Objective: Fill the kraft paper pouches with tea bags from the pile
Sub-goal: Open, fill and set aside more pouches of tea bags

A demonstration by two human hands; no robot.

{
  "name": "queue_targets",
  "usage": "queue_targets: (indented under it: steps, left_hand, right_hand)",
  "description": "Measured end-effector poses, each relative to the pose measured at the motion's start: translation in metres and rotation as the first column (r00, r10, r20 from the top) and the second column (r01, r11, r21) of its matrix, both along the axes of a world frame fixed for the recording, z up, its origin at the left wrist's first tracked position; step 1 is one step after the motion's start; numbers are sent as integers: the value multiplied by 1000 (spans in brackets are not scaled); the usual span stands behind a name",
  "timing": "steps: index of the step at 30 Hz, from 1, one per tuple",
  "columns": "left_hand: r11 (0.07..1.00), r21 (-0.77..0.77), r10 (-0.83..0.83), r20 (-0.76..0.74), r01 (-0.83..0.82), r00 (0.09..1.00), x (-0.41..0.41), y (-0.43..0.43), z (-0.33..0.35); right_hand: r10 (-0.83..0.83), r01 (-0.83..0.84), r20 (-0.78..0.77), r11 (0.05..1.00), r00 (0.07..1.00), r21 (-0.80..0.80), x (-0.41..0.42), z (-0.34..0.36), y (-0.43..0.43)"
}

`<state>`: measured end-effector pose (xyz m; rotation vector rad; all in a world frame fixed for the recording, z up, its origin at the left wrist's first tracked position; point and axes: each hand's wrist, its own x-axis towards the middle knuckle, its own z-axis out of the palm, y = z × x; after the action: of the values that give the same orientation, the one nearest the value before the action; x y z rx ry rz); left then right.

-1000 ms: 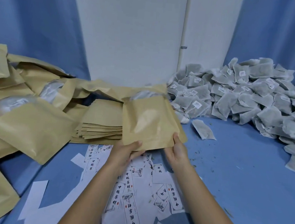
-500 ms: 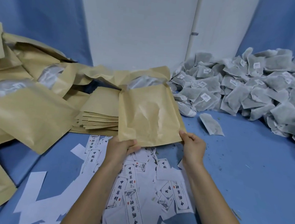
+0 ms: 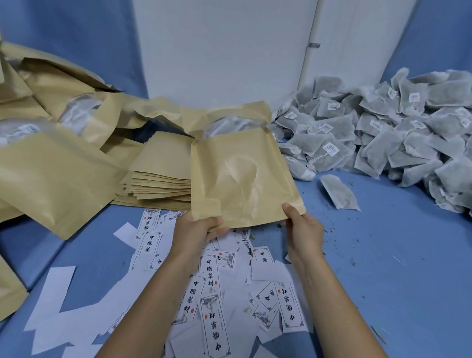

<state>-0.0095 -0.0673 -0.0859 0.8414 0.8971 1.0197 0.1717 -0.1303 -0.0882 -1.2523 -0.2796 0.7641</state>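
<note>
Head view: my left hand [image 3: 196, 229] and right hand [image 3: 301, 230] grip one kraft pouch [image 3: 240, 179]; filled pouches [image 3: 44, 173] lie left, while the tea-bag pile [image 3: 404, 136] remains large.

A heap of grey mesh tea bags [image 3: 409, 142] fills the table's [image 3: 391, 278] far right corner, one stray bag [image 3: 339, 192] lying just before it. A stack of flat brown kraft paper pouches [image 3: 160, 180] sits mid-table, bulging filled pouches [image 3: 44, 173] to its left. White printed paper labels [image 3: 218, 305] lie scattered along the near edge.
</note>
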Motion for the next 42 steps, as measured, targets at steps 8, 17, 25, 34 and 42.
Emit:
queue_targets:
  steps: [8, 17, 25, 34, 42]
  left_hand:
    - [1000, 14, -27, -1, 27, 1000, 1, -5, 2]
    - [998, -39, -58, -20, 57, 998, 1, -7, 4]
    - [992, 8, -122, -62, 123, 991, 4, -13, 5]
    - [991, 33, -128, -69, 130, 989, 5, -14, 3]
    - [987, 60, -147, -54, 150, 988, 9, -14, 0]
  right_hand:
    - [25, -24, 57, 1000, 998, -9, -2, 2, -2]
    - [144, -141, 145, 990, 979, -30, -8, 4, -3]
    - [216, -214, 175, 976, 961, -30, -19, 5, -3]
    - [245, -246, 141, 969, 959, -11, -31, -1, 0]
    - [288, -291, 100, 957, 952, 8, -41, 1, -2]
